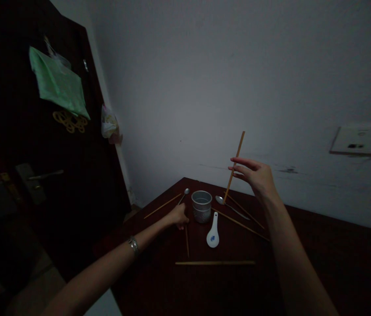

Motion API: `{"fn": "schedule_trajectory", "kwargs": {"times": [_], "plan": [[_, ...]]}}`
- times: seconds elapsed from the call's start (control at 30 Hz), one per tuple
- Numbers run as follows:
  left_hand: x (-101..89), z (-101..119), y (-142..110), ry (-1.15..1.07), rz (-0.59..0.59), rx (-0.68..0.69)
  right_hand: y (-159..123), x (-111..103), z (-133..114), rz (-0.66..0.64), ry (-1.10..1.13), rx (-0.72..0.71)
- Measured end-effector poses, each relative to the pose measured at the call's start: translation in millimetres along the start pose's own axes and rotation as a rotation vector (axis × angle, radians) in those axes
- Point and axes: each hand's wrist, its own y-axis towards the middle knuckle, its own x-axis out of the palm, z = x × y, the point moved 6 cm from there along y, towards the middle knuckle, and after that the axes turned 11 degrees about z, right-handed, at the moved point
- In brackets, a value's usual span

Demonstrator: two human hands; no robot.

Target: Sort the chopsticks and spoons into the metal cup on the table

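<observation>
My right hand point(253, 174) pinches a wooden chopstick point(240, 144) and holds it nearly upright, leaning a little right. Its lower end is by the bowl of a metal spoon point(219, 200). My left hand point(178, 216) is low over the table, fingers closed at the upper end of another chopstick point(187, 245); that end is hidden. Just beyond it is a small round-headed metal spoon point(186, 191), its handle partly covered by the hand. Between my hands stands a metal cup point(201, 207). In front of it lies a white spoon point(212, 237) with a blue mark.
More chopsticks lie about: one at left point(162, 206), one across the front point(215, 263), two at right. The dark table point(152, 272) meets a pale wall point(179, 109) with a socket point(358, 139). A dark door point(83, 175) with a green cloth point(58, 81) is at left.
</observation>
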Motion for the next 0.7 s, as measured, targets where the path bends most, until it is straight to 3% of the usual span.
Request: {"fn": "schedule_trajectory", "kwargs": {"times": [0.4, 0.57, 0.7], "plan": [[3.3, -2, 10, 0.056, 0.011, 0.029, 4, -2, 7, 0.013, -0.027, 0.017], [-25.0, 11, 15, 0.032, 0.16, 0.07, 11, -5, 24, 0.014, -0.028, 0.041], [-51.7, 23, 26, -0.293, 0.275, 0.046, 19, -14, 46, 0.072, -0.03, 0.1]]}}
